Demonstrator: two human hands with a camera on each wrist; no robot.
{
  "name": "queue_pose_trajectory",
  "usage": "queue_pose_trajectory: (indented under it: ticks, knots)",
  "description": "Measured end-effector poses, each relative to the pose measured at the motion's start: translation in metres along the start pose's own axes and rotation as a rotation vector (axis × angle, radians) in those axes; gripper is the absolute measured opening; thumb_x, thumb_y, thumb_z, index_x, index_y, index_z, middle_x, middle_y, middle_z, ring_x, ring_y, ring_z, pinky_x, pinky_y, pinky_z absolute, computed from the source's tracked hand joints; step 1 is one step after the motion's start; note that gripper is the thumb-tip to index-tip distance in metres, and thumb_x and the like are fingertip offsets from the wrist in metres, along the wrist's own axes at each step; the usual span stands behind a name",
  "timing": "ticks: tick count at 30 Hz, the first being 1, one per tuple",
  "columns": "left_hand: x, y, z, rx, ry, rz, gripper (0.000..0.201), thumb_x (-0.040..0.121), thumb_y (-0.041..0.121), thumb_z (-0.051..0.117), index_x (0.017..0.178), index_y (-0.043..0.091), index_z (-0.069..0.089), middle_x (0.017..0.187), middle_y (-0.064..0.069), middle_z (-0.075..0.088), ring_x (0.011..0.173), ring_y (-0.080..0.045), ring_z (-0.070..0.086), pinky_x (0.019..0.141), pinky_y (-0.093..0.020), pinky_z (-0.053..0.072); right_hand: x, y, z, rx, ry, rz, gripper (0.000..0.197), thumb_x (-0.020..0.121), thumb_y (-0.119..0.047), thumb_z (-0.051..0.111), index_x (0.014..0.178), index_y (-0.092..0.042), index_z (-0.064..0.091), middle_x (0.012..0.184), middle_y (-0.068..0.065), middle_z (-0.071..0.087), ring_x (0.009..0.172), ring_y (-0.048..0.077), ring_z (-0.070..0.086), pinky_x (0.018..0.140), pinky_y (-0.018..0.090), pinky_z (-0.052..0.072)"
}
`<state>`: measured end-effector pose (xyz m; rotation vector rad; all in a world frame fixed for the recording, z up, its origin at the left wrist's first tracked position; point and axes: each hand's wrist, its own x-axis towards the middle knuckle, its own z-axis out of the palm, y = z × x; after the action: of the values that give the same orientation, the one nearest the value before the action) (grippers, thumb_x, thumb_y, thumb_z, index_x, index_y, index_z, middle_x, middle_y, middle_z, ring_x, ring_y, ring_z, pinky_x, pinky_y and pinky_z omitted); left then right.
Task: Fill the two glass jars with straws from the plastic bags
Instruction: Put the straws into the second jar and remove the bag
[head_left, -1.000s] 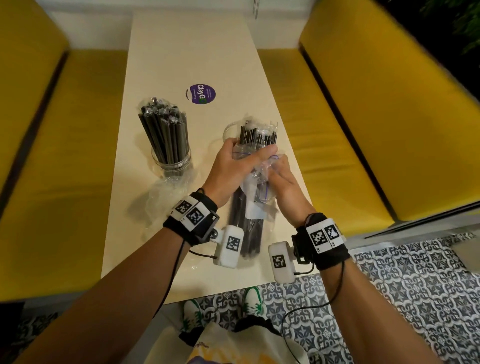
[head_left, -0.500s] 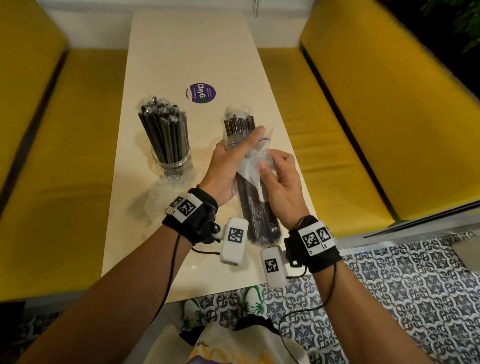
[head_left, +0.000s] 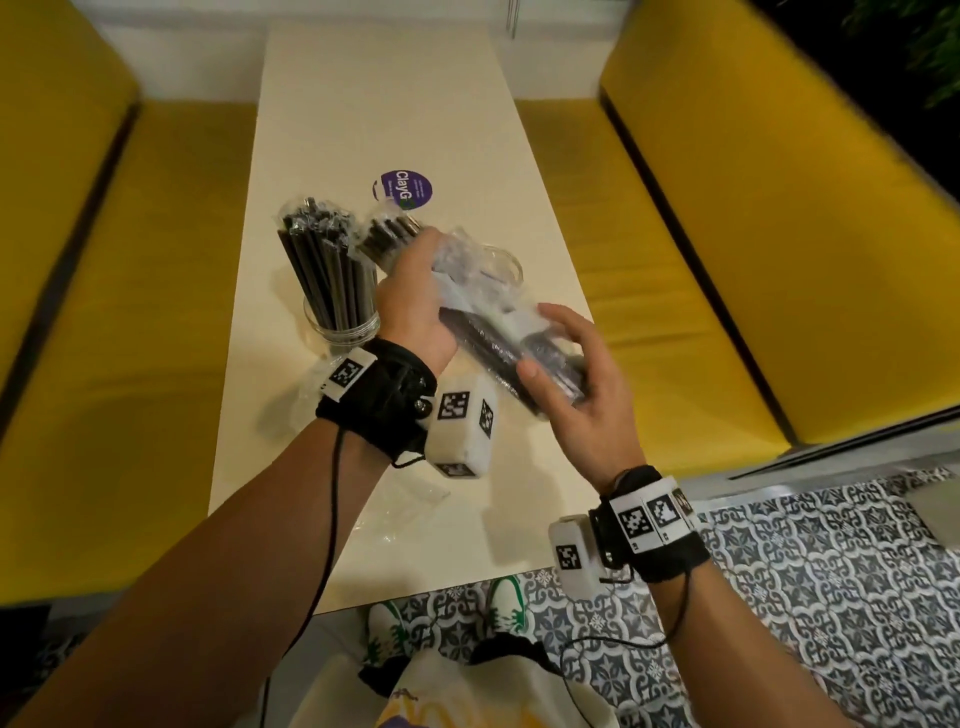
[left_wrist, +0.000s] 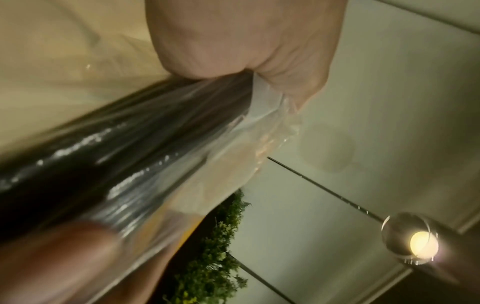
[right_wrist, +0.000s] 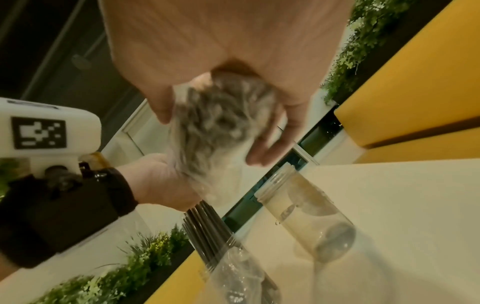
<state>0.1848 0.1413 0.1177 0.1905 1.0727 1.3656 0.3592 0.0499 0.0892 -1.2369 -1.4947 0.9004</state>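
Note:
A clear plastic bag of black straws (head_left: 488, 343) is held slantwise above the table, its top end pointing far left. My left hand (head_left: 410, 301) grips its upper part and my right hand (head_left: 571, 374) cups its near bottom end. The wrist views show the bag (left_wrist: 130, 154) in my left fist and its crumpled end (right_wrist: 221, 123) inside my right fingers. Behind the bag stands the empty glass jar (head_left: 506, 257) (right_wrist: 306, 209), partly hidden. To the left, the other jar (head_left: 343, 322) (right_wrist: 228, 267) holds a full sheaf of black straws (head_left: 322, 249).
The narrow cream table (head_left: 389, 104) runs away from me between two yellow benches (head_left: 130, 260) (head_left: 701, 260). A purple round sticker (head_left: 402, 189) lies beyond the jars. An empty crumpled plastic bag (head_left: 400, 504) lies on the near part of the table. Patterned floor tiles (head_left: 831, 597) lie at the right.
The bag has tilted, its top swinging left toward the full jar. My right hand slid down to the bag's bottom end, and the empty jar now shows behind it.

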Motion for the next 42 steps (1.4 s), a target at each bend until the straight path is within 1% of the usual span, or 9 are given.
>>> queue_pose_trajectory:
  ticks: [4, 7, 9, 15, 21, 26, 30, 35, 42]
  knots:
    - [-0.004, 0.004, 0.007, -0.051, -0.053, -0.058, 0.047, 0.078, 0.035, 0.07, 0.116, 0.009, 0.064, 0.123, -0.024, 0.068, 0.124, -0.044, 0.066, 0.113, -0.071, 0.042, -0.003, -0.006, -0.005, 0.209, 0.255, -0.133, 0.074, 0.077, -0.022, 0.093, 0.136, -0.006, 0.051, 0.129, -0.005, 0.065, 0.117, 0.031, 0.069, 0.08, 0.066, 0.062]
    - [-0.011, -0.011, 0.012, -0.052, 0.032, -0.143, 0.051, 0.091, 0.043, 0.062, 0.128, 0.009, 0.068, 0.138, -0.018, 0.069, 0.134, -0.038, 0.062, 0.115, -0.06, 0.045, 0.005, -0.024, 0.0, 0.224, 0.441, -0.199, 0.059, 0.084, -0.009, 0.081, 0.132, 0.009, 0.052, 0.124, -0.006, 0.061, 0.113, 0.009, 0.066, 0.087, 0.038, 0.062]
    - [-0.024, -0.019, 0.017, -0.076, 0.021, -0.185, 0.049, 0.1, 0.039, 0.057, 0.133, 0.006, 0.07, 0.134, -0.023, 0.072, 0.124, -0.04, 0.069, 0.106, -0.057, 0.055, 0.013, -0.034, 0.001, 0.195, 0.486, -0.264, 0.052, 0.091, -0.005, 0.073, 0.133, 0.014, 0.049, 0.125, 0.002, 0.056, 0.11, 0.002, 0.06, 0.091, 0.023, 0.054]
    - [-0.043, -0.046, 0.021, -0.08, 0.003, -0.231, 0.037, 0.112, 0.024, 0.046, 0.099, 0.002, 0.072, 0.08, -0.019, 0.081, 0.063, -0.029, 0.08, 0.051, -0.032, 0.062, 0.037, -0.058, 0.004, 0.426, 0.487, -0.246, 0.08, 0.088, 0.009, 0.075, 0.153, 0.006, 0.027, 0.131, 0.027, 0.062, 0.113, 0.048, 0.07, 0.098, 0.057, 0.06]
    - [-0.038, -0.051, 0.013, -0.132, -0.004, -0.393, 0.031, 0.105, 0.04, 0.058, 0.111, 0.016, 0.075, 0.085, -0.007, 0.083, 0.071, -0.021, 0.078, 0.055, -0.02, 0.049, 0.058, -0.054, 0.007, 0.65, 0.482, -0.012, 0.026, 0.084, -0.004, 0.082, 0.101, -0.008, 0.062, 0.095, 0.038, 0.062, 0.089, 0.048, 0.065, 0.083, 0.081, 0.051]
    - [-0.027, -0.045, 0.007, -0.057, -0.097, -0.466, 0.07, 0.092, 0.073, 0.063, 0.137, 0.02, 0.068, 0.129, -0.017, 0.075, 0.121, -0.035, 0.07, 0.109, -0.047, 0.053, 0.097, -0.074, -0.004, 0.492, 0.524, -0.118, 0.029, 0.081, 0.003, 0.074, 0.082, -0.025, 0.065, 0.077, 0.009, 0.065, 0.073, 0.031, 0.063, 0.069, 0.061, 0.059]
    - [-0.008, -0.036, -0.014, -0.065, -0.053, -0.363, 0.089, 0.093, 0.084, 0.045, 0.133, 0.006, 0.063, 0.13, -0.023, 0.072, 0.122, -0.036, 0.068, 0.112, -0.045, 0.051, 0.147, -0.088, -0.017, 0.467, 0.58, -0.236, 0.024, 0.083, 0.006, 0.071, 0.089, -0.013, 0.057, 0.081, 0.011, 0.061, 0.073, 0.025, 0.061, 0.069, 0.048, 0.058]
    - [0.018, -0.04, -0.028, 0.489, 0.178, -0.035, 0.015, 0.102, 0.013, 0.057, 0.113, 0.006, 0.065, 0.113, -0.011, 0.065, 0.11, -0.029, 0.061, 0.094, -0.038, 0.05, 0.192, -0.077, -0.017, 0.422, 0.634, -0.289, 0.028, 0.085, 0.01, 0.066, 0.108, -0.002, 0.053, 0.088, 0.01, 0.061, 0.07, 0.009, 0.066, 0.068, 0.03, 0.057]
    - [0.052, -0.051, -0.007, 1.263, 0.082, 0.31, 0.142, 0.073, 0.036, 0.098, 0.17, 0.007, -0.003, 0.179, -0.01, 0.007, 0.166, -0.028, 0.011, 0.132, -0.042, 0.021, 0.207, -0.038, 0.002, 0.257, 0.603, -0.28, 0.032, 0.084, 0.017, 0.062, 0.114, 0.017, 0.05, 0.099, 0.001, 0.057, 0.075, -0.009, 0.065, 0.069, 0.014, 0.055]
